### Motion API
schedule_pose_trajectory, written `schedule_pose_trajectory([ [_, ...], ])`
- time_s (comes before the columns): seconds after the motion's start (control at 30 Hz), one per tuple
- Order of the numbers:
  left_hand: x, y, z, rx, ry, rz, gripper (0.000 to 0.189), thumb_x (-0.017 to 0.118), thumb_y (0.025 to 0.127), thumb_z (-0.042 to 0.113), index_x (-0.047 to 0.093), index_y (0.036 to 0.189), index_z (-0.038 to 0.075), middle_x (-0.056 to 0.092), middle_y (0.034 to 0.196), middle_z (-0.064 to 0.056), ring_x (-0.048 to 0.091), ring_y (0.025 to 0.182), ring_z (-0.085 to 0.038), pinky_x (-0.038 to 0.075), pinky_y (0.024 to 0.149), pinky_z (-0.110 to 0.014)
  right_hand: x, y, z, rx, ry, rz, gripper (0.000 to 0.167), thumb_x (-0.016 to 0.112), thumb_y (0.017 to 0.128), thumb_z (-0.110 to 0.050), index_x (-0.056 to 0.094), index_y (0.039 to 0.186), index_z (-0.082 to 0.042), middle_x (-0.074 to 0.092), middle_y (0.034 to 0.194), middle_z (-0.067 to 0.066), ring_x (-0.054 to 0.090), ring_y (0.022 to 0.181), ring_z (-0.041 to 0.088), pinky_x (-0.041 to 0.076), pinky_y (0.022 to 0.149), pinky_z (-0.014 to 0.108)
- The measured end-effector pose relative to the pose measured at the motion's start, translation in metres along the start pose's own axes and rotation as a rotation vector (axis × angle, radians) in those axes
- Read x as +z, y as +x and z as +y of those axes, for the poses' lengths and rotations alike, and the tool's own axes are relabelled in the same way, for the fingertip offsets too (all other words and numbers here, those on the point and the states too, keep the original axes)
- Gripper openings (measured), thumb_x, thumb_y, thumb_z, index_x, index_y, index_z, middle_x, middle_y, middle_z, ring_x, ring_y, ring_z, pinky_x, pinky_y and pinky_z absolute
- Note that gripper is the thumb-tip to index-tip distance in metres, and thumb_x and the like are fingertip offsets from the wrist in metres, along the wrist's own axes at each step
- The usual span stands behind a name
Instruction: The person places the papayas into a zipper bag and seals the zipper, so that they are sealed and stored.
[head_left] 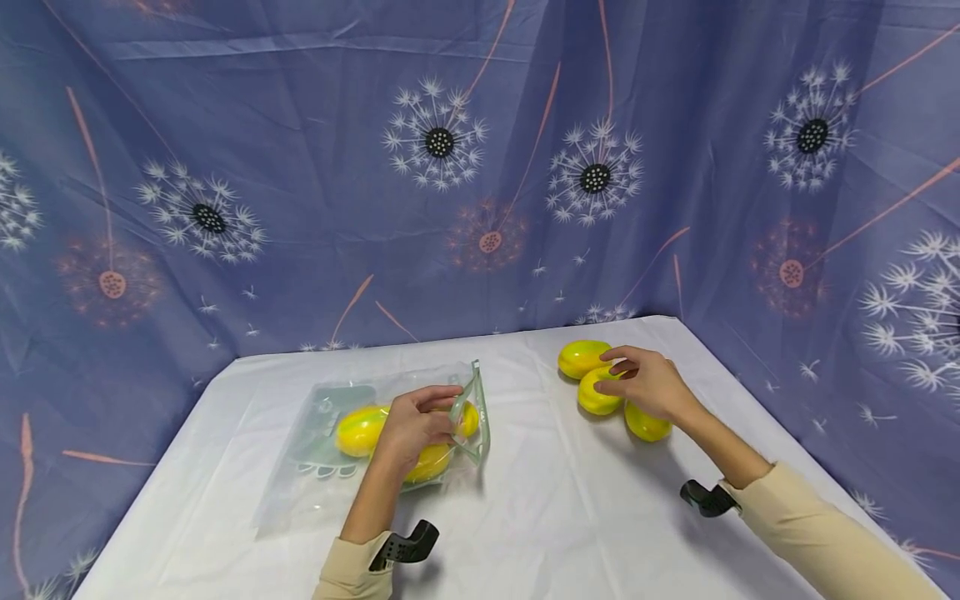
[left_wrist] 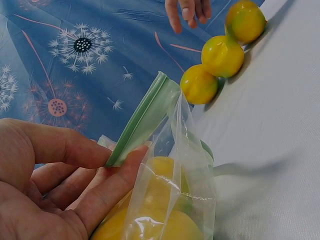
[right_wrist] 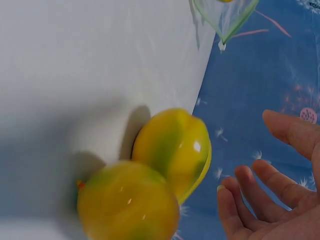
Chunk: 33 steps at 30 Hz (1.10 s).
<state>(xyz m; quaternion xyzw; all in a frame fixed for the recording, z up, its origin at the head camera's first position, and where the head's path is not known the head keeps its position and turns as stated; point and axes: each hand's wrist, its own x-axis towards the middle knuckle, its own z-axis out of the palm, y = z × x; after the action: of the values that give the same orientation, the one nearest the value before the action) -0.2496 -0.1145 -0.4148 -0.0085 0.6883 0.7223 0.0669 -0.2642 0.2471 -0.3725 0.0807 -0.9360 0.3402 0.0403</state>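
A clear zip bag (head_left: 318, 433) with a green zip strip (left_wrist: 141, 117) lies at the left, its mouth turned right and gaping. Several smooth yellow fruits with green patches, mango-like, show inside it, one at the far end (head_left: 360, 431). My left hand (head_left: 411, 427) pinches the bag's edge by the strip between thumb and fingers, holding the mouth up. On the right, three loose fruits of the same kind, a back one (head_left: 582, 358), a middle one (head_left: 597, 394) and a front one (head_left: 647, 423), sit close together. Over them hovers my right hand (head_left: 651, 385), fingers spread and holding nothing.
A white cloth (head_left: 540, 492) covers the table. Blue curtains (head_left: 322, 167) with dandelion prints hang behind it and at both sides. Each wrist wears a black camera mount, the left one (head_left: 405, 546) near the table's front.
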Motion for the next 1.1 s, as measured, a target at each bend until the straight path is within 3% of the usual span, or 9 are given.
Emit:
schedule_pose_trajectory([
  [0.27,0.001,0.000,0.002,0.004,0.012,0.004,0.054,0.066,0.074,-0.018,0.072,0.123,0.002,0.069,0.116,-0.018,0.069,0.077,-0.022,0.063,0.065,-0.036,-0.012,-0.007,0.019,0.013,-0.077,0.057,0.050,0.079,0.086,-0.035,0.068,0.126,-0.007,0.072,0.114,0.021,0.068,0.101,0.034,0.055,0.088,0.052],
  [0.53,-0.001,-0.001,0.001,0.004,0.007,0.001,0.052,0.067,0.074,-0.017,0.071,0.124,0.000,0.069,0.116,-0.019,0.070,0.078,-0.023,0.063,0.065,-0.036,-0.019,-0.015,0.040,0.059,-0.107,0.040,0.054,0.078,0.087,-0.036,0.066,0.130,-0.006,0.070,0.118,0.024,0.066,0.104,0.036,0.057,0.082,0.048],
  [1.1,-0.003,0.001,0.002,-0.008,0.007,-0.006,0.052,0.067,0.075,-0.017,0.072,0.123,0.002,0.069,0.116,-0.018,0.070,0.077,-0.024,0.063,0.065,-0.035,-0.019,-0.028,0.057,0.054,-0.110,0.048,0.056,0.081,0.083,-0.039,0.069,0.125,-0.004,0.070,0.115,0.027,0.068,0.103,0.041,0.058,0.076,0.044],
])
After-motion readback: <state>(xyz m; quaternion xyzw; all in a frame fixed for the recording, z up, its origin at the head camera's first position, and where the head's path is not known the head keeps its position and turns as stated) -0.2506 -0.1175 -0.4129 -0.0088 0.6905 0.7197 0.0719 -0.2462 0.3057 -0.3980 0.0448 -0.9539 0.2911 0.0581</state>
